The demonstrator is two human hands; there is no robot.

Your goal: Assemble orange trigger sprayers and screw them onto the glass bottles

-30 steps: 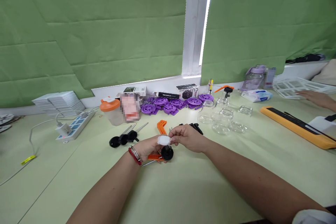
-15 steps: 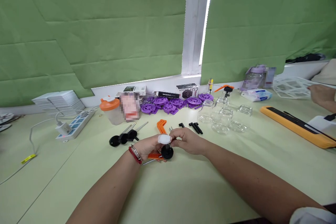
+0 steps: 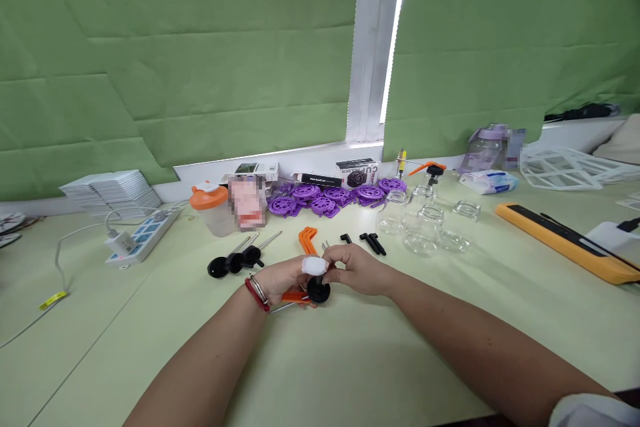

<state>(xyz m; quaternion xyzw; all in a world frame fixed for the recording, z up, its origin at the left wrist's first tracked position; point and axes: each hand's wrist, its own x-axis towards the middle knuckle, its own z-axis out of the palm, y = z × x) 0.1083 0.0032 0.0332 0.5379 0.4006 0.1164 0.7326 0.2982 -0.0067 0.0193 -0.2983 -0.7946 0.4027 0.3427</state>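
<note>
My left hand (image 3: pixel 280 280) and my right hand (image 3: pixel 354 268) meet over the pale green table (image 3: pixel 350 360). Together they hold a small assembly: a black round disc on a short stem (image 3: pixel 319 289), an orange plastic piece (image 3: pixel 294 297) and a thin metal rod (image 3: pixel 280 309). A white wrap covers one fingertip (image 3: pixel 314 265) of my left hand, just above the disc. My right hand's fingers pinch at the stem's top. A red band and bracelets sit on my left wrist (image 3: pixel 257 295).
Beyond the hands lie black suction discs on metal rods (image 3: pixel 235 260), orange bent pieces (image 3: pixel 308 240), small black parts (image 3: pixel 370 242), clear glass jars (image 3: pixel 425 223) and purple wheels (image 3: pixel 335 197). A power strip (image 3: pixel 140 240) lies left, an orange-edged board (image 3: pixel 565 240) right.
A co-worker's hand at the far right has pulled out of view. My right hand has dropped slightly and closed in on the stem; my left hand has hardly moved.
</note>
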